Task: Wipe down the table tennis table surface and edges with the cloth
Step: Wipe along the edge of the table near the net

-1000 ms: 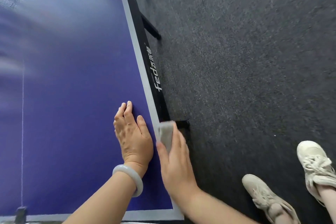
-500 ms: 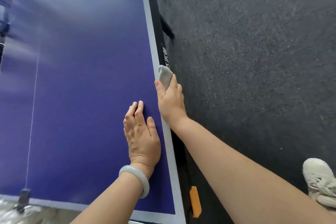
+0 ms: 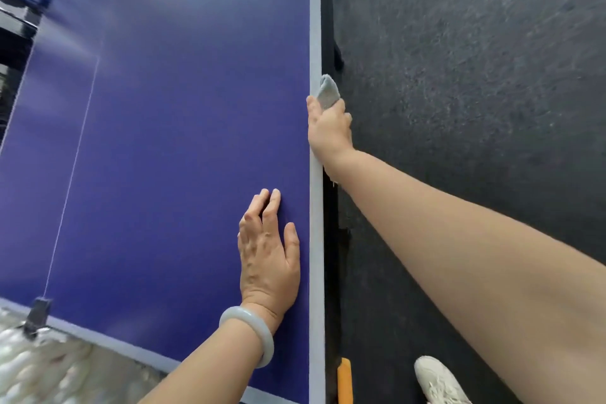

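Observation:
The blue table tennis table (image 3: 183,147) fills the left of the view, its grey side edge (image 3: 315,43) running up and down the middle. My right hand (image 3: 328,131) is stretched far along that edge and grips a folded grey cloth (image 3: 328,92) against the edge's outer side, thumb on the top surface. My left hand (image 3: 269,249) lies flat on the blue surface close to the edge, fingers straight, a pale bangle on the wrist.
Dark grey carpet (image 3: 475,75) lies right of the table. Black frame bars (image 3: 334,10) run under the edge. An orange part (image 3: 344,380) sits on the frame near the corner. My white shoe (image 3: 436,380) stands on the carpet. A black clip (image 3: 37,313) sits at the near end line.
My right hand has slid the cloth away from me along the side edge, the arm now stretched out. My left hand has stayed flat on the surface.

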A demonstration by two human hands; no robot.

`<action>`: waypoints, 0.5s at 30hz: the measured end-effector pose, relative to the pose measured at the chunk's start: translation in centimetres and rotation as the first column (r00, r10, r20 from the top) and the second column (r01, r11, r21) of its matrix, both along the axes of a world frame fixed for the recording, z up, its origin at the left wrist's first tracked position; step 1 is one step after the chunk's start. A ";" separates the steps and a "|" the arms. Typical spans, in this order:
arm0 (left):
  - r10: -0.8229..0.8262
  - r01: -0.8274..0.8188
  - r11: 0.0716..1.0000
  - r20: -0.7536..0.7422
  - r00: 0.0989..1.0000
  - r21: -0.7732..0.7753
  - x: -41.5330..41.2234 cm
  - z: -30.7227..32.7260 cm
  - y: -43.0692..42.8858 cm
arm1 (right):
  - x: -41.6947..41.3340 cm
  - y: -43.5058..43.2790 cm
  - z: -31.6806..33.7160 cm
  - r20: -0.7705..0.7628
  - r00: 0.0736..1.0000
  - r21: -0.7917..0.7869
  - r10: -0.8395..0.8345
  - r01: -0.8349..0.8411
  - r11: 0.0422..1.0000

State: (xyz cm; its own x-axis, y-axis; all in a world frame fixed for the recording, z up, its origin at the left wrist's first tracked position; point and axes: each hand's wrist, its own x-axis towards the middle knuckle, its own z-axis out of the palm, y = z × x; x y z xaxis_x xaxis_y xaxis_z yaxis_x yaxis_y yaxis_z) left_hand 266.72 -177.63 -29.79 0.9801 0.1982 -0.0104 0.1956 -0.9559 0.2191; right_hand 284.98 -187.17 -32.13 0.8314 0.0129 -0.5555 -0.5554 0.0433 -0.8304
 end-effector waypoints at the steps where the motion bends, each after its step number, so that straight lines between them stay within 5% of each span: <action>1: 0.002 -0.002 1.000 -0.001 1.000 0.003 0.0 0.0 0.1 | 0.7 0.2 -0.2 0.014 1.000 -0.007 0.003 -0.003 1.000; 11: 0.016 -0.011 0.996 -0.056 0.998 0.088 0.1 0.3 -0.5 | 0.1 -0.2 0.2 0.071 0.995 -0.062 0.071 -0.066 0.996; 15: -0.098 0.126 0.957 -0.118 0.988 0.261 1.2 0.7 -0.4 | 0.2 -0.3 -0.1 0.082 0.994 -0.076 0.069 -0.062 0.995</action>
